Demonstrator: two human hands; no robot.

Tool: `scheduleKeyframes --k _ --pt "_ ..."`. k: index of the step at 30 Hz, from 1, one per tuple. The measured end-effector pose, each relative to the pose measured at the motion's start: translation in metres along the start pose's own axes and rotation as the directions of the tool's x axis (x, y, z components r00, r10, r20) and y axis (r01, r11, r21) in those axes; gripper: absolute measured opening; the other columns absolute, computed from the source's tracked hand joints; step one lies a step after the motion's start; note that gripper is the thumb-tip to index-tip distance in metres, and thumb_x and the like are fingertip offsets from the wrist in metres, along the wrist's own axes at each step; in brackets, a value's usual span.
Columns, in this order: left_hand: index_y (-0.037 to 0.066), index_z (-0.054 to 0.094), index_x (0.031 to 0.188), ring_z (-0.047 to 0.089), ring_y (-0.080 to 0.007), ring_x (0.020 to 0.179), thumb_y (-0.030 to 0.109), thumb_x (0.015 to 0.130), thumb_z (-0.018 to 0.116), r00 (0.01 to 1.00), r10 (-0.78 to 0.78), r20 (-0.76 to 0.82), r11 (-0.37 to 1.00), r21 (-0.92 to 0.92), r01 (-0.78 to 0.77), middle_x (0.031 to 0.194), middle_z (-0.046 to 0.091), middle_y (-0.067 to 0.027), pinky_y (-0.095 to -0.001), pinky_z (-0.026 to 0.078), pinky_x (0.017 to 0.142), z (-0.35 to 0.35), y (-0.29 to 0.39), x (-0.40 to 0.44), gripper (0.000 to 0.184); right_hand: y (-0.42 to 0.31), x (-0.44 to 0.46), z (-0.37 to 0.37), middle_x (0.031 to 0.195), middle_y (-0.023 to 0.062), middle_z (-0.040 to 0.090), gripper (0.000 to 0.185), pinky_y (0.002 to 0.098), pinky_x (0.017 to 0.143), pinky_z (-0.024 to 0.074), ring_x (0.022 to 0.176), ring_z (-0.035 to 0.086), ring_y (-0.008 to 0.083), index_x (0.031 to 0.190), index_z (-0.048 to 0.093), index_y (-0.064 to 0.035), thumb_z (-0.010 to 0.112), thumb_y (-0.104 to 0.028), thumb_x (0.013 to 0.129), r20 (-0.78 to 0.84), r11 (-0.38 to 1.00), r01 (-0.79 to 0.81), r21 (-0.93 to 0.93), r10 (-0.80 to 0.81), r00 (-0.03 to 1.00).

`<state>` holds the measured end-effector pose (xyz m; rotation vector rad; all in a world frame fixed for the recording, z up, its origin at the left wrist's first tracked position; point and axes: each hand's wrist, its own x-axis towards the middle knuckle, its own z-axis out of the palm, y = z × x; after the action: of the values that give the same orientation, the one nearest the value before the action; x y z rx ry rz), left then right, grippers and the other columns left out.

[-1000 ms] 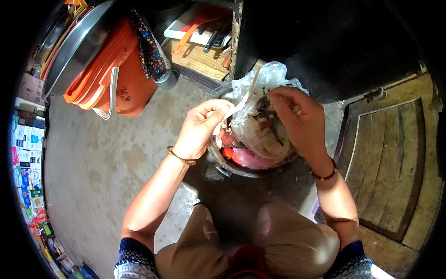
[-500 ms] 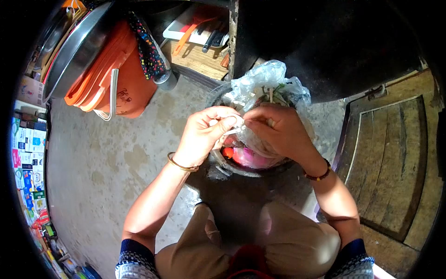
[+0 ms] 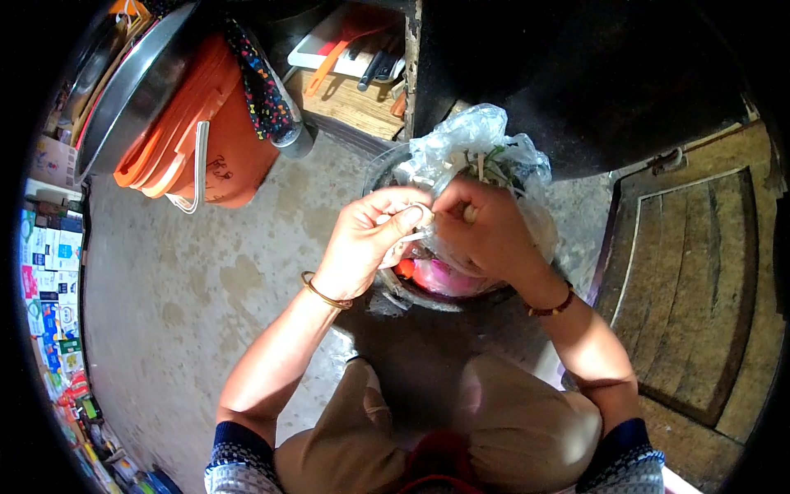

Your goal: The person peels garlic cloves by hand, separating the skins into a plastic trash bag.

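My left hand point(image 3: 362, 239) is closed, thumb against forefinger, pinching a small whitish piece that looks like a garlic clove point(image 3: 425, 216). A thin pale strip point(image 3: 415, 236) sticks out below its thumb. Against that piece, the fingertips of my right hand point(image 3: 490, 235) are bent and pressed together. Another pale rounded bit point(image 3: 470, 214), also clove-like, shows within my right fingers. Both hands hang over a round waste bin point(image 3: 393, 292) lined with a clear plastic bag point(image 3: 469, 132). Inside lie green and white vegetable scraps point(image 3: 492, 169) and a pink wrapper point(image 3: 448, 278).
Orange buckets point(image 3: 234, 165) and a large metal basin point(image 3: 136, 90) stand at the upper left. A low wooden shelf point(image 3: 350, 111) bears a white tray point(image 3: 309, 58) with an orange spatula point(image 3: 329, 66). On the right is a wooden cabinet door point(image 3: 691, 280); colourful boxes point(image 3: 58, 280) line the left edge.
My right hand has shifted slightly left and turned, its fingers curling more. The pale bit in it shows more clearly. My left hand has barely moved.
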<state>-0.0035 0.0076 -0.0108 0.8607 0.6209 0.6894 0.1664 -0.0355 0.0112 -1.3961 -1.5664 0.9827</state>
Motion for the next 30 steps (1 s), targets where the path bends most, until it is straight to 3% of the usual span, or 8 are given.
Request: scheduleKeyframes --k 2,5,10,13,17,19,22,30 --pt "0.003 0.062 0.095 0.044 -0.0012 0.053 0.010 0.083 0.060 0.999 0.049 -0.019 0.999 0.008 -0.049 0.079 0.058 -0.0004 -0.0140 0.031 0.041 0.006 -0.002 0.001 0.014 0.015 0.003 0.001 0.067 0.0102 0.059 0.014 0.0323 0.059 0.0464 0.063 0.059 0.0201 0.076 0.055 -0.0053 0.056 -0.019 0.078 -0.062 0.995 0.073 -0.074 -0.078 0.995" --pt "0.005 0.064 0.096 0.049 -0.0042 0.065 0.008 0.082 0.060 0.901 0.432 -0.031 0.742 0.581 -0.336 0.083 0.056 0.0001 -0.0140 0.035 0.044 0.011 -0.003 0.000 0.015 0.019 0.002 0.006 0.069 0.0109 0.058 0.015 0.0332 0.060 0.0457 0.065 0.059 0.0211 0.077 0.054 -0.0048 0.055 -0.020 0.078 -0.120 0.996 0.085 0.029 -0.081 0.990" --pt "0.004 0.062 0.100 0.045 -0.0019 0.056 0.009 0.083 0.060 0.958 0.285 -0.031 0.869 0.430 -0.245 0.077 0.055 0.0023 -0.0141 0.033 0.044 0.010 -0.008 -0.002 0.018 0.011 0.000 0.007 0.068 0.0042 0.054 0.009 0.0251 0.058 0.0410 0.064 0.052 0.0111 0.077 0.054 -0.0034 0.055 -0.012 0.080 -0.074 0.984 0.025 0.176 -0.012 0.997" --pt "0.004 0.061 0.102 0.041 -0.0004 0.050 0.009 0.084 0.059 0.992 0.104 -0.075 0.992 0.073 -0.099 0.068 0.054 0.0043 -0.0133 0.031 0.043 0.005 -0.005 -0.003 0.020 0.018 -0.005 0.000 0.066 -0.0026 0.050 0.004 0.0173 0.054 0.0357 0.061 0.045 0.0024 0.078 0.056 -0.0025 0.056 -0.006 0.080 -0.027 0.949 -0.069 0.307 0.081 0.996" --pt "0.003 0.061 0.102 0.044 -0.0012 0.051 0.011 0.084 0.059 0.983 0.159 -0.091 0.947 0.297 -0.126 0.070 0.056 0.0031 -0.0154 0.035 0.043 0.006 -0.002 -0.002 0.020 0.018 0.001 0.002 0.064 -0.0023 0.054 0.007 0.0185 0.054 0.0381 0.058 0.047 0.0042 0.081 0.059 -0.0022 0.058 -0.009 0.080 -0.181 0.975 -0.020 0.222 0.061 0.981" --pt "0.002 0.061 0.100 0.050 -0.0070 0.054 0.010 0.081 0.061 0.895 0.445 0.039 0.621 0.706 -0.340 0.073 0.059 -0.0018 -0.0212 0.041 0.047 0.008 -0.002 -0.002 0.021 0.006 0.003 -0.002 0.067 -0.0008 0.057 0.009 0.0196 0.055 0.0399 0.059 0.050 0.0051 0.082 0.060 -0.0019 0.059 -0.011 0.080 -0.133 0.999 -0.002 0.048 0.008 0.991" --pt "0.002 0.061 0.096 0.057 -0.0169 0.059 0.009 0.077 0.063 0.825 0.519 0.226 0.269 0.872 -0.409 0.074 0.058 -0.0076 -0.0277 0.046 0.054 0.007 0.006 0.000 0.020 0.003 0.002 0.000 0.070 0.0064 0.060 0.018 0.0254 0.059 0.0437 0.062 0.055 0.0135 0.080 0.060 -0.0024 0.056 -0.020 0.081 -0.067 0.998 0.022 -0.055 -0.025 0.997" --pt "0.002 0.059 0.092 0.055 -0.0271 0.064 0.008 0.074 0.063 0.736 0.520 0.433 -0.113 0.889 -0.444 0.070 0.052 -0.0111 -0.0338 0.045 0.058 0.009 0.012 -0.002 0.019 -0.003 0.001 0.003 0.070 0.0147 0.059 0.024 0.0369 0.062 0.0466 0.065 0.060 0.0302 0.076 0.058 -0.0042 0.052 -0.027 0.080 -0.070 0.987 0.048 -0.153 -0.059 0.996"
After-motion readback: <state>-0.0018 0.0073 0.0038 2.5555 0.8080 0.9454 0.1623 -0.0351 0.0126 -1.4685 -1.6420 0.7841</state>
